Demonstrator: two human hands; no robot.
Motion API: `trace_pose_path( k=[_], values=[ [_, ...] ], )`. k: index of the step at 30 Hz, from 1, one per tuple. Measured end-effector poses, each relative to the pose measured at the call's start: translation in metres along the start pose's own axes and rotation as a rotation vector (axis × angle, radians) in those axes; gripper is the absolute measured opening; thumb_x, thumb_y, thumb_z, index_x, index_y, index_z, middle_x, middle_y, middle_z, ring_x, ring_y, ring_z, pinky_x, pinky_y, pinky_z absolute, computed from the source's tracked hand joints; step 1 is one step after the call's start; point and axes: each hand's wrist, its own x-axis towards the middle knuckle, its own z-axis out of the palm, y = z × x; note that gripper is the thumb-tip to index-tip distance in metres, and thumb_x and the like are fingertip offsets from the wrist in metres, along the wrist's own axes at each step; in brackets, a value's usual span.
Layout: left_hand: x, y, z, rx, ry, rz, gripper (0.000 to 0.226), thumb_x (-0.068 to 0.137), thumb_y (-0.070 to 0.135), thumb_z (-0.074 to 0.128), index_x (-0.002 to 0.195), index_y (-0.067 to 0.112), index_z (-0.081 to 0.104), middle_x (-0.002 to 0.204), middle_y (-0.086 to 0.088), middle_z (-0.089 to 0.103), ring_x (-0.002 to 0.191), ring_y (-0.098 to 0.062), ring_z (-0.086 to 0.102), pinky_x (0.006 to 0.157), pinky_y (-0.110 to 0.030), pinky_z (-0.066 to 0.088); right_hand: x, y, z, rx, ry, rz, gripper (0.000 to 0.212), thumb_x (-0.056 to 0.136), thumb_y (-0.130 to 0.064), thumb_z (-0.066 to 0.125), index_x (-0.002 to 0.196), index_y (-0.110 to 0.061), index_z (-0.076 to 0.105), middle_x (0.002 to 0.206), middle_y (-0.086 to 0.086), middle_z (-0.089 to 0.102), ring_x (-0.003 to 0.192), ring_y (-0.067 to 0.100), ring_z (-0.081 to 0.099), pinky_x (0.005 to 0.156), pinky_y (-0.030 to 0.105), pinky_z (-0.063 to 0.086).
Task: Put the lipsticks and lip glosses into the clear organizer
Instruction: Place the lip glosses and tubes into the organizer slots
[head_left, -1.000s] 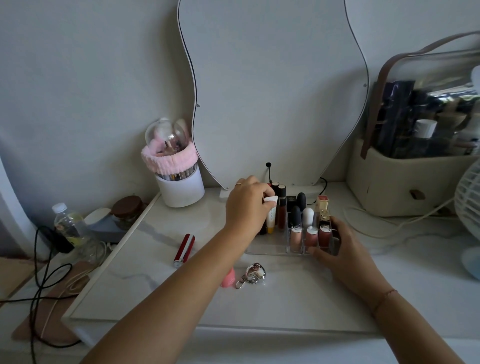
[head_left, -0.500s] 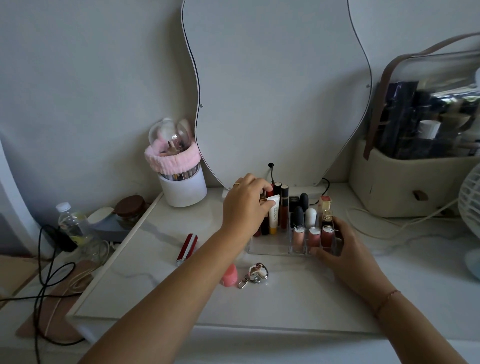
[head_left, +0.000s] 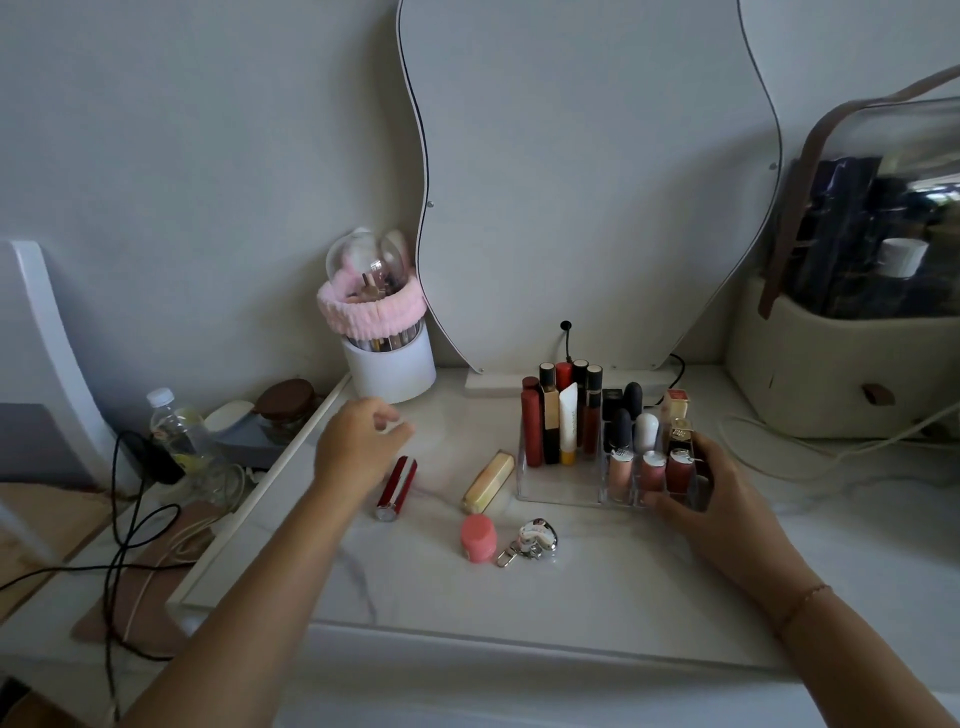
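Head view: our empty left hand (head_left: 358, 447) hung half-open above the red lipstick (head_left: 397, 488); right hand (head_left: 714, 501) gripped the clear organizer (head_left: 561, 491); pinch mid-tube, we judged.

Dim, flat indoor light, soft shadows, wide-angle edge bending, slight blur

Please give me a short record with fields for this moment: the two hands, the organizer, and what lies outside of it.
left hand: near the red lipstick tube, fingers loosely curled, holds nothing
right hand: grips the clear organizer at its right front corner
in organizer: upright tubes
outside, on the table: red lipstick tube, cream tube, pink jar, silver keychain
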Motion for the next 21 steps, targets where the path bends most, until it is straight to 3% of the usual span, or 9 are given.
trace_pose_path(
  k=[3, 5, 7, 9, 11, 15, 19, 21],
  values=[
    [0.002, -0.021, -0.01, 0.112, -0.16, -0.111, 0.026, 0.076, 0.04, 0.071, 0.088, 0.017, 0.068, 0.084, -0.003, 0.063, 0.08, -0.021, 0.059, 0.071, -0.028, 0.043, 0.0, 0.0, 0.0, 0.002, -0.001, -0.007, 0.075, 0.07, -0.031, 0.077, 0.134, -0.028, 0.039, 0.12, -0.002, 0.059, 0.103, 0.012, 0.057, 0.081, 0.026, 0.041],
    [-0.001, -0.019, -0.008, 0.173, -0.245, -0.082, 0.024, 0.074, 0.044, 0.071, 0.077, 0.025, 0.057, 0.074, -0.003, 0.049, 0.069, -0.02, 0.048, 0.067, -0.027, 0.035, 0.0, -0.001, 0.0, 0.002, 0.003, -0.004, 0.074, 0.07, -0.03, 0.078, 0.134, -0.029, 0.04, 0.12, -0.002, 0.059, 0.103, 0.013, 0.057, 0.081, 0.026, 0.042],
    [-0.006, -0.013, -0.002, 0.241, -0.327, -0.074, 0.033, 0.071, 0.044, 0.072, 0.065, 0.02, 0.051, 0.066, -0.005, 0.044, 0.062, -0.02, 0.043, 0.06, -0.027, 0.032, 0.0, -0.002, 0.0, 0.006, 0.008, 0.0, 0.074, 0.069, -0.028, 0.078, 0.133, -0.029, 0.04, 0.121, 0.0, 0.06, 0.102, 0.013, 0.059, 0.08, 0.026, 0.041],
    [-0.011, -0.006, 0.004, 0.261, -0.372, -0.099, 0.036, 0.069, 0.038, 0.074, 0.058, 0.008, 0.056, 0.061, -0.011, 0.056, 0.059, -0.026, 0.054, 0.053, -0.03, 0.041, -0.001, -0.002, 0.0, 0.011, 0.005, -0.003, 0.075, 0.069, -0.027, 0.078, 0.134, -0.029, 0.04, 0.121, 0.001, 0.06, 0.103, 0.014, 0.059, 0.081, 0.025, 0.042],
    [-0.014, 0.0, 0.007, 0.247, -0.364, -0.093, 0.029, 0.07, 0.03, 0.073, 0.067, 0.002, 0.065, 0.069, -0.015, 0.066, 0.068, -0.03, 0.065, 0.059, -0.037, 0.054, -0.001, -0.003, 0.0, 0.012, 0.004, -0.006, 0.075, 0.07, -0.027, 0.078, 0.135, -0.029, 0.039, 0.122, 0.001, 0.059, 0.105, 0.015, 0.059, 0.083, 0.026, 0.043],
    [-0.021, 0.024, 0.009, 0.001, -0.204, -0.029, 0.011, 0.072, 0.023, 0.072, 0.079, 0.014, 0.069, 0.079, -0.004, 0.071, 0.077, -0.021, 0.066, 0.07, -0.034, 0.055, -0.002, -0.004, -0.001, 0.02, 0.001, 0.002, 0.076, 0.069, -0.029, 0.078, 0.135, -0.029, 0.039, 0.124, 0.001, 0.058, 0.107, 0.016, 0.059, 0.089, 0.032, 0.046],
    [-0.03, 0.065, 0.012, -0.395, -0.149, 0.068, 0.015, 0.071, 0.023, 0.078, 0.082, 0.028, 0.069, 0.078, 0.01, 0.071, 0.07, 0.0, 0.064, 0.066, -0.015, 0.047, -0.003, -0.006, -0.002, 0.008, 0.002, 0.004, 0.076, 0.07, -0.03, 0.077, 0.135, -0.028, 0.039, 0.123, 0.0, 0.059, 0.105, 0.015, 0.059, 0.086, 0.029, 0.045],
    [-0.033, 0.082, 0.018, -0.482, -0.142, 0.117, 0.016, 0.071, 0.024, 0.078, 0.083, 0.031, 0.07, 0.078, 0.012, 0.071, 0.071, 0.002, 0.064, 0.068, -0.013, 0.049, -0.003, -0.007, -0.002, 0.004, 0.004, 0.006, 0.076, 0.07, -0.03, 0.077, 0.135, -0.028, 0.038, 0.123, 0.001, 0.058, 0.106, 0.015, 0.059, 0.087, 0.03, 0.046]
  ],
)
